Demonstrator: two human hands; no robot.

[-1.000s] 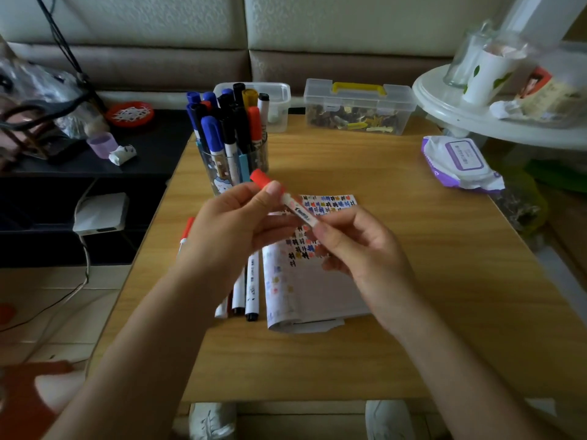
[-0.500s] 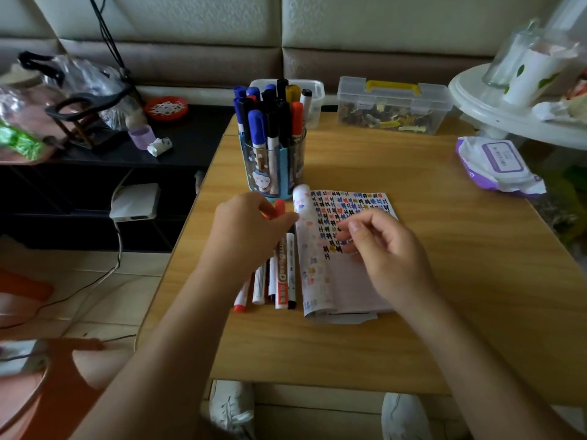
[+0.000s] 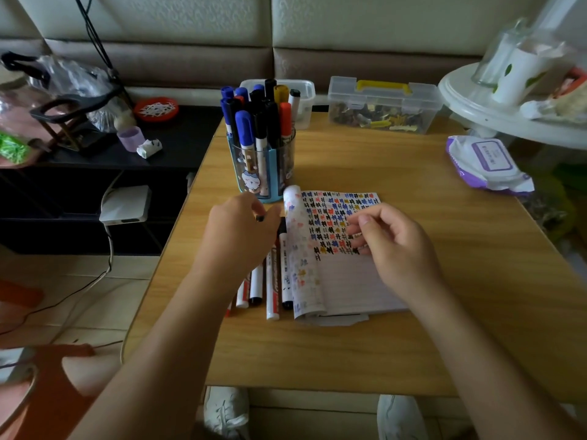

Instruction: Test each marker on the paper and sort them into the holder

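From the head view, the wooden counter [image 3: 381,360] fills the middle of the frame, with the paper [image 3: 349,281], an open lined notebook, lying at its centre. The upper half of the page is covered in rows of small test marks [image 3: 333,223] in black, blue, red and yellow, and the left-hand leaf curls up at 12 o'clock. The holder [image 3: 263,182], a clear blue cup with a cartoon print, stands just beside the paper at 11 o'clock, packed with upright markers [image 3: 254,122] capped in blue, black, red and yellow. At 9 o'clock of the paper, several loose markers [image 3: 272,281] lie side by side on the counter, roughly parallel to the notebook's edge, the nearest touching it. The left hand [image 3: 238,239] is lowered over their far ends, its fingers [image 3: 268,214] curled downward; a small dark marker end [image 3: 259,218] shows at the fingertips, but whether it is gripped cannot be told. The right hand [image 3: 400,249] sits over the page at 3 o'clock, fingers [image 3: 360,231] loosely curled and holding nothing, their tips at the marked area. A clear plastic box [image 3: 384,104] with a yellow handle sits at 1 o'clock on the counter's far edge, and a pack of wipes [image 3: 486,160] at 2 o'clock. 2 white shoes [image 3: 225,411] show below the near edge.
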